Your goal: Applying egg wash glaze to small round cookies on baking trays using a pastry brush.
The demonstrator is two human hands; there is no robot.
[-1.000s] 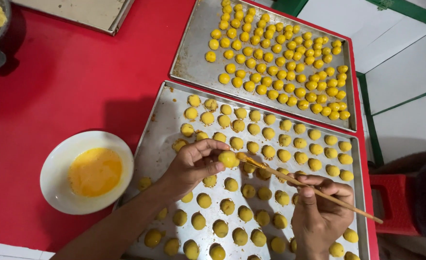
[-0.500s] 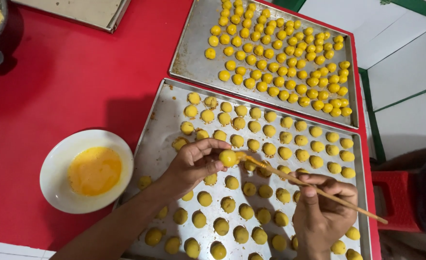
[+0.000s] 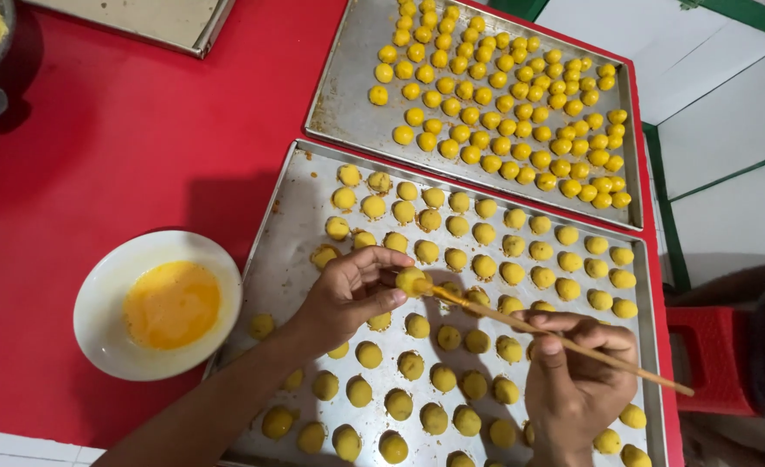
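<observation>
Between thumb and fingertips of the left hand (image 3: 348,298), one small yellow dough ball (image 3: 410,279) is pinched and held just above the near baking tray (image 3: 291,220). By the right hand (image 3: 577,380), closed in a narrow grip, a thin wooden brush (image 3: 555,337) is held; its tip is laid against the held ball, and its handle runs out to the right over the tray's edge.

Beneath both hands, rows of dough balls (image 3: 486,259) are spread across the near tray, close together, with only slim gaps of bare metal between them; a wider bare strip is left along the tray's left rim. Just beside that rim, on the red table (image 3: 105,164), a white bowl of beaten egg (image 3: 157,303) is set, with open red surface beyond it to the left and top.

Behind the near tray, almost touching it, a second tray (image 3: 339,95) of smaller, brighter balls is placed. At the right, the table's edge is met closely by both trays.
</observation>
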